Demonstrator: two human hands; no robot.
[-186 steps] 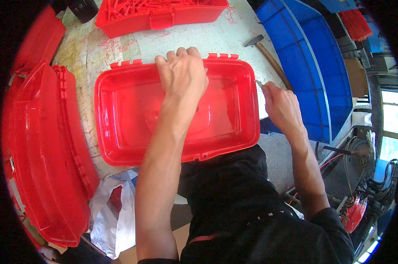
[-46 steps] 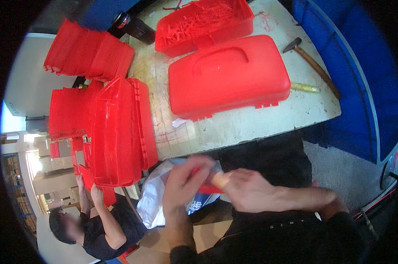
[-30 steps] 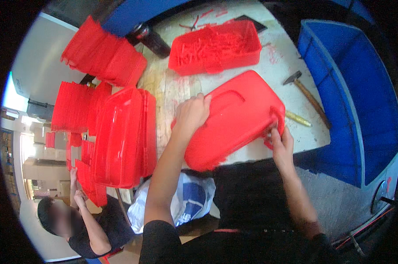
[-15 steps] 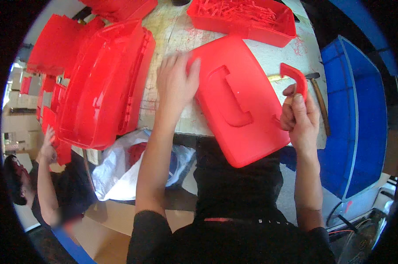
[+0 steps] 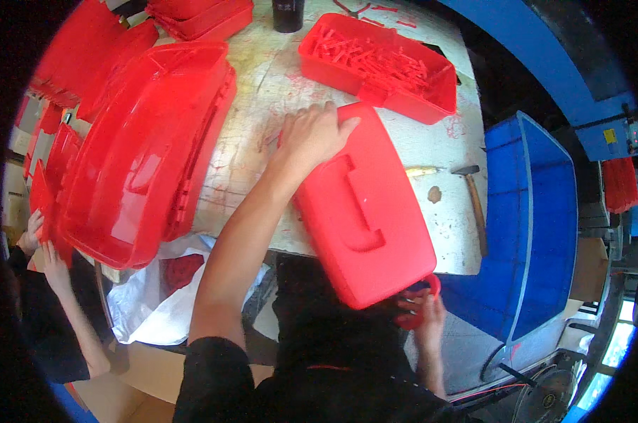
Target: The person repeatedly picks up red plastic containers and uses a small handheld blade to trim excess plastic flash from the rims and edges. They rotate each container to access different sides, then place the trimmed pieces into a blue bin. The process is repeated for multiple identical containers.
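A red plastic case (image 5: pixel 375 183) with a handle-shaped recess in its face lies tilted over the table's near edge, its lower end close to my body. My left hand (image 5: pixel 317 134) grips its upper left edge, thumb over the face and fingers along the side. At the lower right corner, my right hand (image 5: pixel 423 314) holds a curved red handle (image 5: pixel 434 283) against the end of the case. The case partly hides those fingers, and I cannot tell whether the handle is attached.
A red tray (image 5: pixel 439 102) of loose red strips stands at the back. A hammer (image 5: pixel 476 204) lies right, beside a blue bin (image 5: pixel 523 233). Red cases (image 5: pixel 139 155) are stacked left, near a co-worker's hands (image 5: pixel 47 247). A dark cup (image 5: pixel 288 15) stands behind.
My right hand has moved down and toward me with the handle, from above the case's right side to its lower end. The case has turned steeper, and my left hand now grips its upper edge.
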